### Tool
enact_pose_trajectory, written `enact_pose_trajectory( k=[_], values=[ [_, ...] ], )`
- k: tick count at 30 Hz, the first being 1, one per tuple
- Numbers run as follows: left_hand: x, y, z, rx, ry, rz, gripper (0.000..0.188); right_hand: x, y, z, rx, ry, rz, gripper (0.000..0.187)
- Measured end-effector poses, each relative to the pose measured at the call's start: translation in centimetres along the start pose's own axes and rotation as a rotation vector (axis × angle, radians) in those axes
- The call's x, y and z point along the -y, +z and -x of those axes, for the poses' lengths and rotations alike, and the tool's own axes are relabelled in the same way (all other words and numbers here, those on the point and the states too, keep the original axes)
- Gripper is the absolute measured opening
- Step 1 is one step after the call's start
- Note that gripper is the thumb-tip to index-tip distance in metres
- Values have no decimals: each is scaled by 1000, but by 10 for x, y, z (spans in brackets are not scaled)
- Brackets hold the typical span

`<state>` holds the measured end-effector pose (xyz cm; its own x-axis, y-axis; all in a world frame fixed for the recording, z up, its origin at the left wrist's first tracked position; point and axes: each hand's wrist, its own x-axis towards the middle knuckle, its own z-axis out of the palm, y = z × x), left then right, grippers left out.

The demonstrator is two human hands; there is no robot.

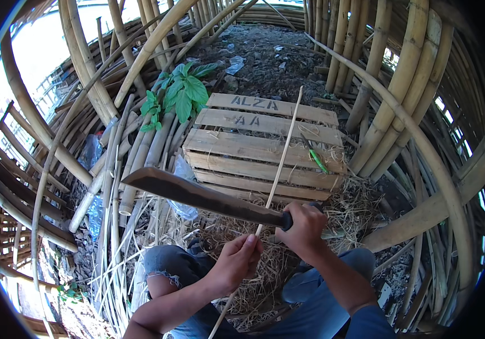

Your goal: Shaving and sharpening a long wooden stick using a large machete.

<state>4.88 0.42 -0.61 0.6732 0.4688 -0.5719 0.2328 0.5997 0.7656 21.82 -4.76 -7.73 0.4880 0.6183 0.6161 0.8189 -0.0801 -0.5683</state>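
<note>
My left hand (pixel 236 262) is closed around a thin, pale bamboo strip (pixel 283 161). The strip slants from below my lap up past the wooden crate, its far end rising to the upper right. In my right hand (pixel 304 227) is the black handle of a machete (pixel 197 195). Its broad dark blade points left and lies across the strip, just above my left hand; whether the edge touches the strip I cannot tell. Beyond both hands stands the slatted wooden crate (pixel 236 141). A small knife with a green handle (pixel 317 160) rests on its top at the right.
Bamboo poles (pixel 409 85) stand and lean on both sides. More cut poles (pixel 140 161) lie at the left beside a leafy green plant (pixel 184 93). Shavings (pixel 253 294) cover the ground between my knees. Clear plastic (pixel 183 210) lies by the crate's left side.
</note>
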Motion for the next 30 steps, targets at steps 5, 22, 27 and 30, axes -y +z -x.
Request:
enact_pose_trajectory(
  k=[5, 22, 27, 30],
  values=[
    [-4, 6, -1, 8, 47, -13, 29, -2, -3, -19, -19, -117, -2, 32],
    [8, -6, 23, -153, 243, -249, 32, -25, 8, -49, -151, -285, 37, 33],
    [16, -1, 35, -125, 174, -91, 33, -11, 12, -36, -134, -405, -55, 24],
    [22, 2, 42, -123, 178, -56, 33, -21, 12, -54, -196, -411, 29, 25]
  ],
)
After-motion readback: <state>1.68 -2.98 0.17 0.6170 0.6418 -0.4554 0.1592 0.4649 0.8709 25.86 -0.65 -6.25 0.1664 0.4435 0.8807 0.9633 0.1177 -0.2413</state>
